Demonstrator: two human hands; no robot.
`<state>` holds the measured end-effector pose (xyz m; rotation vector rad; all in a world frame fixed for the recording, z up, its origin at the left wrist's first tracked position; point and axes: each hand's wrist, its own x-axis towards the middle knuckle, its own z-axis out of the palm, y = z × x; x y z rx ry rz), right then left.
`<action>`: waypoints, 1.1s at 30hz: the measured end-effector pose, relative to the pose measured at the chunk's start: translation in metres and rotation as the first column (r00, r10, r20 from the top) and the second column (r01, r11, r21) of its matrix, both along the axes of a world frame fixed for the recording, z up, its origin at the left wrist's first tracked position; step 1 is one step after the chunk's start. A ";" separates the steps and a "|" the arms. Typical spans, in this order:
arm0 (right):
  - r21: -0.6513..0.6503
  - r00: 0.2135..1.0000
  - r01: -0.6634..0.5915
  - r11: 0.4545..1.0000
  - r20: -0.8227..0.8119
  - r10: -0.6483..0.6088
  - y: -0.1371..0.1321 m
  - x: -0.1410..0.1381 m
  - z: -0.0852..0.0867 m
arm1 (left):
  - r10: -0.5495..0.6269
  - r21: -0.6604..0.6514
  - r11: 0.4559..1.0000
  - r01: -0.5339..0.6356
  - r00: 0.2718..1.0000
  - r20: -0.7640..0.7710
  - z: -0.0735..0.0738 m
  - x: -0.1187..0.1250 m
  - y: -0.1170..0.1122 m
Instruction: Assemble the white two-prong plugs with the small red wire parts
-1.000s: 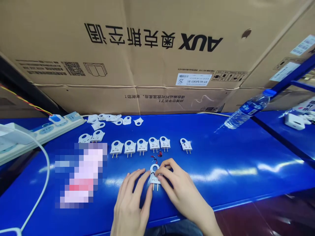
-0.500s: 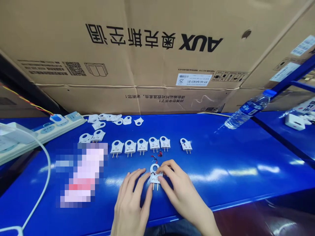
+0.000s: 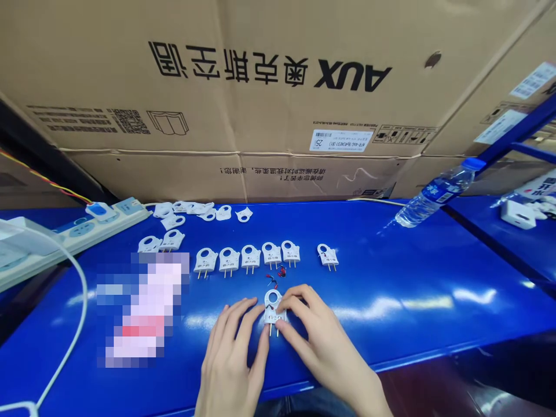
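A white two-pin plug (image 3: 273, 314) with a ring-shaped handle lies on the blue table, its pins pointing towards me. My left hand (image 3: 237, 347) steadies its left edge between thumb and index finger. From the other side, my right hand (image 3: 319, 339) has its fingertips on the plug's face and its thumb near the right pin. Just beyond the ring lie small red and black wires (image 3: 273, 281), with another little bundle (image 3: 282, 271) behind them. Farther back, several similar plugs (image 3: 229, 260) stand in a row, and one plug (image 3: 327, 256) sits apart to the right.
Loose white covers (image 3: 223, 212) lie at the back by a large cardboard box (image 3: 278, 110). A power strip (image 3: 82, 230) and white cable (image 3: 80, 324) occupy the left. At the right stands a tilted water bottle (image 3: 434, 194). A blurred patch (image 3: 150, 307) covers something on the left.
My right thumb has slid down from the plug's face towards its pin end. The right fingers have shifted slightly on the plug. My left hand stays in place.
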<state>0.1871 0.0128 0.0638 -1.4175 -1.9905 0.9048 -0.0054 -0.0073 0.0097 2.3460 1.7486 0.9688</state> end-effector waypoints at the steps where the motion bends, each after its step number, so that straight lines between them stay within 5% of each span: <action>1: 0.013 1.000 0.000 1.000 0.022 0.000 0.000 0.001 0.001 | -0.006 0.010 1.000 0.006 1.000 0.000 0.000 0.000 0.000; 17: 0.279 0.918 0.027 0.960 0.373 -0.134 0.021 0.060 -0.002 | 0.016 -0.011 1.000 -0.016 1.000 -0.002 0.000 0.003 -0.002; 33: 0.420 0.710 -0.189 0.888 0.683 -0.172 0.067 0.063 0.011 | 0.005 0.018 1.000 -0.004 1.000 -0.023 -0.003 0.000 0.000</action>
